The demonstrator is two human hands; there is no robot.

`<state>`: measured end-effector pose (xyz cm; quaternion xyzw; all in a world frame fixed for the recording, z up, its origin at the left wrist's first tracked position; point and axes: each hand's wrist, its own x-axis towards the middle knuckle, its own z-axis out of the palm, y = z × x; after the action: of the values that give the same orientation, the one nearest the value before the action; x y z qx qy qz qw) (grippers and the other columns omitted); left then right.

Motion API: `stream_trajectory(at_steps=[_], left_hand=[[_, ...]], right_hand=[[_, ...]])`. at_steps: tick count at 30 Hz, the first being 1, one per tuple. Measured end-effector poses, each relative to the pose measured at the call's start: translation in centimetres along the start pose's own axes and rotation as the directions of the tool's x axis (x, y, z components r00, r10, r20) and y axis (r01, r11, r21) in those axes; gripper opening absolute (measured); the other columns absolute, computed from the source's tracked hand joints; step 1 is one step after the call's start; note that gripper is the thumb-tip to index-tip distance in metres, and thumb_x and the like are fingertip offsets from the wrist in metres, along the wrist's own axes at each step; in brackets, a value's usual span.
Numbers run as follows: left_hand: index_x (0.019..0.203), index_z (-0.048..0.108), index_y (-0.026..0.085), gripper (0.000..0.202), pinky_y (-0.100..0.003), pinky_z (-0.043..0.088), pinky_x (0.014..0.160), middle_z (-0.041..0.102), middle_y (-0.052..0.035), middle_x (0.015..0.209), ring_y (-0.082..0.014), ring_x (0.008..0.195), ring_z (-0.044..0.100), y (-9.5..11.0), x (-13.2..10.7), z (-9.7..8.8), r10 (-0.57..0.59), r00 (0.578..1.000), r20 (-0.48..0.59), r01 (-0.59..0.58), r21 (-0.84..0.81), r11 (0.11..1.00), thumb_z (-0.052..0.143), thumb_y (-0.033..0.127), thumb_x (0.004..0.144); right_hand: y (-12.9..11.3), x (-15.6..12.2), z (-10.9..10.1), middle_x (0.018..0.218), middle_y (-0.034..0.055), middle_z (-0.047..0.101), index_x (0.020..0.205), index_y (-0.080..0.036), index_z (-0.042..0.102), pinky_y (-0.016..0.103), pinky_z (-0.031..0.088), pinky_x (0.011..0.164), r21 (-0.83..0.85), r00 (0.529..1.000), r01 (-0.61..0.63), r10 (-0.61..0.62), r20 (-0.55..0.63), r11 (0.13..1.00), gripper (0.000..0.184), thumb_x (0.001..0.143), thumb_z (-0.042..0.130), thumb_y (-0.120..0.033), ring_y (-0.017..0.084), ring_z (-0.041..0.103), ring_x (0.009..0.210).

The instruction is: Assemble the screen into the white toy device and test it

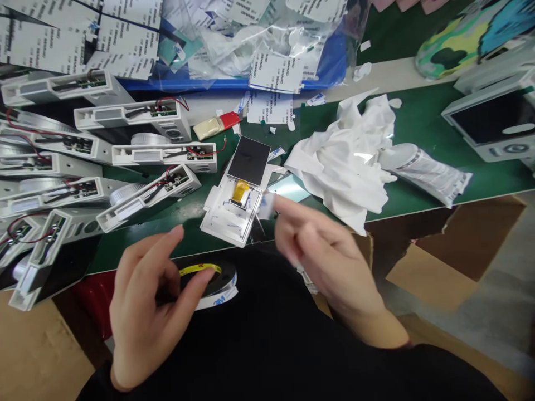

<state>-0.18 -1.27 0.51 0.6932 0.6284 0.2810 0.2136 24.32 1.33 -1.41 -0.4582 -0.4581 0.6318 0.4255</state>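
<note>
My left hand [146, 306] has its lower fingers curled at a roll of double-sided tape [216, 299], which hangs over my lap at the table edge. Its thumb lies across the roll's yellow inner ring, while the index finger is apart. At the index fingertip of my right hand [321, 250] is a small translucent piece of tape [266, 206], slightly blurred. Between the hands, a white plastic housing [228, 217] lies on the table edge. A black display screen [249, 160] is folded out from it, joined by an orange ribbon cable [240, 191].
Several white device housings [165, 156] with red wires stand at left. A glue-stained brush [217, 125] lies behind. Crumpled white cloth [346, 161] and a white tube [426, 170] are at right. A blue tray [334, 67] holds printed liner sheets; a cardboard box [438, 262] stands below.
</note>
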Motion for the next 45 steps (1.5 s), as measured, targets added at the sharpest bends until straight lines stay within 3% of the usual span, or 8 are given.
stream_trajectory(at_steps=[3,6,9,11,17,28,40,45], left_hand=[[0.146,0.050,0.029,0.053,-0.022,0.059,0.057,0.064,-0.0079,0.127,-0.0013,0.049,0.047,0.9,1.8,0.5,0.140,0.984,0.113,-0.144,0.032,0.989,0.068,0.031,0.096],[0.140,0.051,0.022,0.048,-0.022,0.059,0.056,0.061,-0.0140,0.137,-0.0037,0.055,0.056,1.1,3.2,1.2,0.165,0.977,0.132,-0.180,0.115,0.977,0.063,0.042,0.098],[0.140,0.049,0.018,0.051,-0.024,0.060,0.056,0.061,-0.0187,0.139,-0.0188,0.086,0.075,1.0,4.0,1.9,0.178,0.969,0.173,-0.209,0.184,0.960,0.055,0.051,0.101],[0.139,0.048,0.018,0.051,-0.024,0.060,0.054,0.061,-0.0198,0.139,-0.0264,0.104,0.075,1.0,4.2,2.3,0.191,0.964,0.187,-0.227,0.196,0.954,0.050,0.053,0.102],[0.140,0.046,0.020,0.045,-0.023,0.063,0.057,0.068,-0.0162,0.130,-0.0255,0.109,0.075,1.1,4.5,2.8,0.196,0.952,0.234,-0.244,0.198,0.949,0.046,0.048,0.105],[0.138,0.048,0.017,0.045,-0.020,0.062,0.058,0.069,-0.0148,0.123,-0.0225,0.103,0.077,0.8,4.4,2.9,0.204,0.948,0.243,-0.254,0.199,0.946,0.043,0.048,0.106],[0.139,0.047,0.014,0.044,-0.022,0.061,0.056,0.069,-0.0158,0.118,-0.0221,0.096,0.077,0.4,4.1,3.1,0.273,0.933,0.236,-0.329,0.247,0.911,0.041,0.044,0.107],[0.137,0.046,0.012,0.049,-0.019,0.057,0.053,0.070,-0.0137,0.110,-0.0207,0.092,0.077,0.1,3.9,3.5,0.273,0.943,0.188,-0.316,0.262,0.912,0.042,0.049,0.106]], right_hand=[[-0.6,1.4,1.2,0.055,-0.0093,0.049,0.159,-0.021,0.036,0.024,0.035,0.047,0.196,0.952,-0.241,0.192,0.238,0.951,0.058,0.106,0.046,-0.043,0.008,0.035,0.044],[-1.1,2.7,1.7,0.051,-0.0108,0.053,0.164,-0.021,0.022,0.019,0.027,0.041,0.346,0.901,-0.391,0.278,0.332,0.853,0.065,0.107,0.045,-0.040,0.006,0.030,0.038],[-1.2,3.6,1.6,0.050,-0.0116,0.056,0.166,-0.023,0.015,0.017,0.024,0.038,0.417,0.859,-0.482,0.323,0.397,0.770,0.071,0.105,0.047,-0.042,0.004,0.028,0.033],[-1.1,3.8,1.6,0.050,-0.0122,0.056,0.166,-0.023,0.009,0.016,0.023,0.037,0.435,0.844,-0.510,0.334,0.420,0.743,0.076,0.104,0.048,-0.043,0.004,0.028,0.032],[-0.6,3.1,2.1,0.056,-0.0105,0.061,0.166,-0.023,0.002,0.016,0.025,0.037,0.482,0.831,-0.531,0.319,0.455,0.697,0.082,0.104,0.050,-0.046,0.004,0.031,0.034],[-0.4,2.8,2.3,0.059,-0.0093,0.062,0.166,-0.026,-0.003,0.015,0.026,0.037,0.453,0.836,-0.521,0.326,0.441,0.724,0.086,0.104,0.051,-0.053,0.004,0.032,0.037],[-1.0,2.5,2.7,0.064,-0.0065,0.063,0.166,-0.029,-0.006,0.019,0.035,0.040,0.182,0.820,-0.485,0.373,0.434,0.855,0.083,0.105,0.043,-0.057,0.007,0.040,0.041],[-0.6,2.2,2.9,0.064,-0.0075,0.062,0.164,-0.029,-0.013,0.018,0.033,0.039,0.256,0.832,-0.466,0.322,0.452,0.847,0.087,0.105,0.043,-0.058,0.006,0.038,0.040]])
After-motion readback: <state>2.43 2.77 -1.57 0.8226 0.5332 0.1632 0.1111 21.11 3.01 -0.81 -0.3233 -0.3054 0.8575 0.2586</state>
